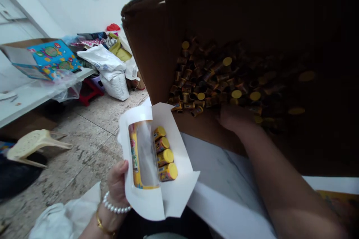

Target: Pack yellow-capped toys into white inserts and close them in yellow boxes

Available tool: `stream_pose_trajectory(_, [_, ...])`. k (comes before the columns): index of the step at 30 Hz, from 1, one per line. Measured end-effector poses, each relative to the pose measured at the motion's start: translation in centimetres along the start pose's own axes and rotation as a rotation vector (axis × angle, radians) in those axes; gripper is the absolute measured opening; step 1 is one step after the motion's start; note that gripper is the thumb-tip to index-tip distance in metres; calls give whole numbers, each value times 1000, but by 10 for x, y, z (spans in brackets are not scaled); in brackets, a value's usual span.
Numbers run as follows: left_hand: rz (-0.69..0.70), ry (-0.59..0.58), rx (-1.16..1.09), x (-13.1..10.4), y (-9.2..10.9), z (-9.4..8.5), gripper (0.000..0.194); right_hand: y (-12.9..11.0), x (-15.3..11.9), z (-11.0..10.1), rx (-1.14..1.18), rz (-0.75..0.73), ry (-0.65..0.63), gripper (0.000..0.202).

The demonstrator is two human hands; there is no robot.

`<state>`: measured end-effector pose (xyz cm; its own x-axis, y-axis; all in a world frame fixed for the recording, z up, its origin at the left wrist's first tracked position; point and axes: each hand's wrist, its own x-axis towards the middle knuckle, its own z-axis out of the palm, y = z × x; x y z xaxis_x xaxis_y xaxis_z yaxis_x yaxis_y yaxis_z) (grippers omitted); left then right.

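With my left hand (117, 182) I hold an open windowed carton (178, 138) by its edge, four yellow-lidded tubs (166, 155) in a row inside. My right hand (233, 117) is inside the large cardboard box (153, 56), by heaped small tubs (207, 78); in that shadow I can't tell whether its fingers grasp any.

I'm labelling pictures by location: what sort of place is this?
Probably a packing workshop: a cardboard box holds many small tubs, the left hand holds a windowed carton, and a stuffed white sack stands on the floor.
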<state>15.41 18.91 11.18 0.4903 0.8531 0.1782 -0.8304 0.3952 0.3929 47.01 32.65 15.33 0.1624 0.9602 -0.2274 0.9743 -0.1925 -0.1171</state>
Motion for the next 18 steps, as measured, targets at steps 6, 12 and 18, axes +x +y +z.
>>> stream_pose_trajectory(6, [-8, 4, 23, 1, -12, -7, 31, -34, -52, -20, 506, -443, -43, 44])
stream_pose_trajectory(12, [-59, -25, 13, 2, -15, -8, 32, -90, -89, 4, 1341, -665, -170, 27])
stream_pose_trajectory(18, [-96, -78, -67, 6, -20, -9, 36, -90, -79, 6, 1583, -477, -101, 30])
